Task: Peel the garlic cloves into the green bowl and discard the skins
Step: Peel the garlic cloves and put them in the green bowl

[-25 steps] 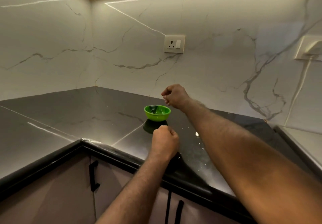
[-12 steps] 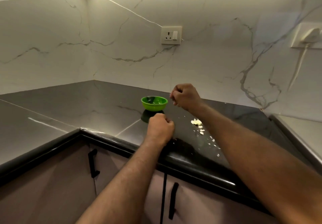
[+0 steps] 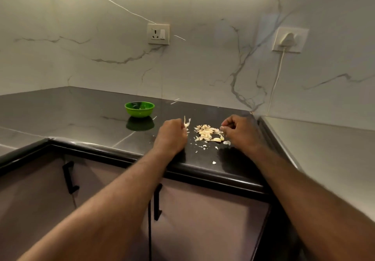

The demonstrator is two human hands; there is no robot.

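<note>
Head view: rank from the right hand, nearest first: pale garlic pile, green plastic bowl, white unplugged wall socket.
1. Pale garlic pile, beside the right hand.
2. Green plastic bowl, farther left.
3. White unplugged wall socket, above the bowl.

Dim light glares off countertop (image 3: 60,114) (edges warped).

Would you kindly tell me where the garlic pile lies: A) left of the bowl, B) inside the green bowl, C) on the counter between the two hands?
C: the garlic pile sits on the counter between the left hand and right hand, right of the green bowl.
</note>
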